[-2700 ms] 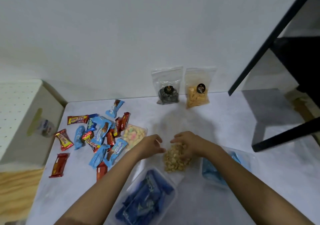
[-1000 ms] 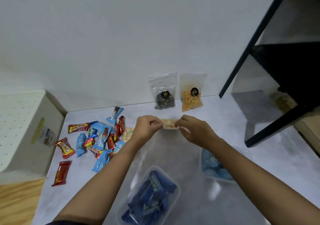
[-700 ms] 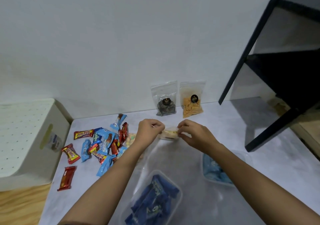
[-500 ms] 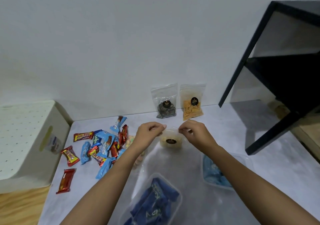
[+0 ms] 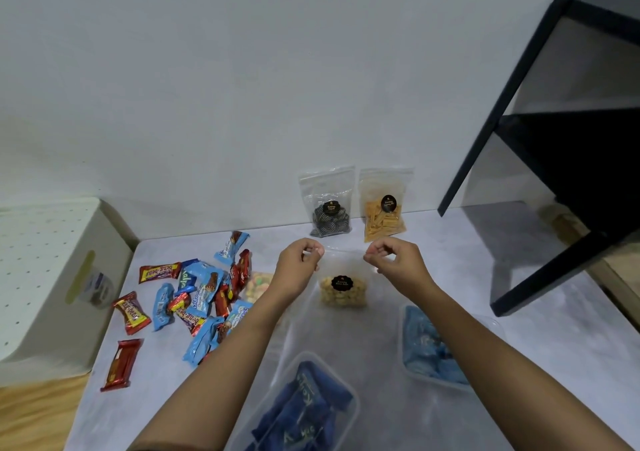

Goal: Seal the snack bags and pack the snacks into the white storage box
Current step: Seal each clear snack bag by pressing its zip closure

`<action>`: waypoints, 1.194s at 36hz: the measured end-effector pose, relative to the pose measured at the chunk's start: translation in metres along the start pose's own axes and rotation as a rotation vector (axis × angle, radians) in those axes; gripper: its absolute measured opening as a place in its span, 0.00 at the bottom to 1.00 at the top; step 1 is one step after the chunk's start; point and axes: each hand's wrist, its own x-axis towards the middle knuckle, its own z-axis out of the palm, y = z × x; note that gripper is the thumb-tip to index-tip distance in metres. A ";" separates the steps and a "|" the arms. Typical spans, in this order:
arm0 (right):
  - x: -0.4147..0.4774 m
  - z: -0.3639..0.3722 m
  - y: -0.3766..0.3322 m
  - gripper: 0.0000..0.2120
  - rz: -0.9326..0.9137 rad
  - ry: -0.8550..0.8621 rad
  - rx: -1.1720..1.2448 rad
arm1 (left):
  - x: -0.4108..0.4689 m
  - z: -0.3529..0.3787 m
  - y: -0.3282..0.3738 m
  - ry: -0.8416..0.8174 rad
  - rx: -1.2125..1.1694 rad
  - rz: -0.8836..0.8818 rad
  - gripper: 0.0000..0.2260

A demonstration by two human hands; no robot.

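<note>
While its top corners are pinched by the left hand [image 5: 299, 264] and the right hand [image 5: 393, 260], the clear plastic bag of small yellow snacks [image 5: 343, 293] is held upright at the middle of the grey table [image 5: 561, 353]. At 9 o'clock, bright candy wrappers [image 5: 197, 294] are spread, with the white dotted storage box [image 5: 52, 277] past them.

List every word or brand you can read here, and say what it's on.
"beng-beng": red wrapper, upside down to the camera.
"Kalpa": dark blue packet in the clear tub.
Round black stickers on the nut bag, dark-snack bag and yellow-stick bag: too small to read.
Label on the white storage box: blurred.
</note>
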 end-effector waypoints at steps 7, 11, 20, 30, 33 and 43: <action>0.007 0.002 0.007 0.05 0.067 0.022 -0.031 | 0.002 0.010 0.003 0.029 0.095 0.036 0.05; 0.009 0.004 0.004 0.04 0.092 -0.029 -0.080 | 0.003 0.014 0.005 0.022 0.090 0.027 0.05; 0.010 0.002 -0.002 0.04 0.114 -0.066 -0.047 | 0.002 0.011 0.009 -0.027 0.116 0.040 0.05; 0.014 0.012 -0.009 0.09 0.083 -0.121 -0.126 | -0.001 0.008 0.011 -0.040 0.131 0.081 0.05; 0.017 0.017 -0.007 0.12 0.066 -0.107 -0.169 | -0.003 0.006 0.012 -0.057 0.105 0.073 0.05; 0.013 0.027 -0.020 0.05 0.026 -0.093 -0.345 | -0.005 0.005 0.009 -0.094 0.135 0.045 0.07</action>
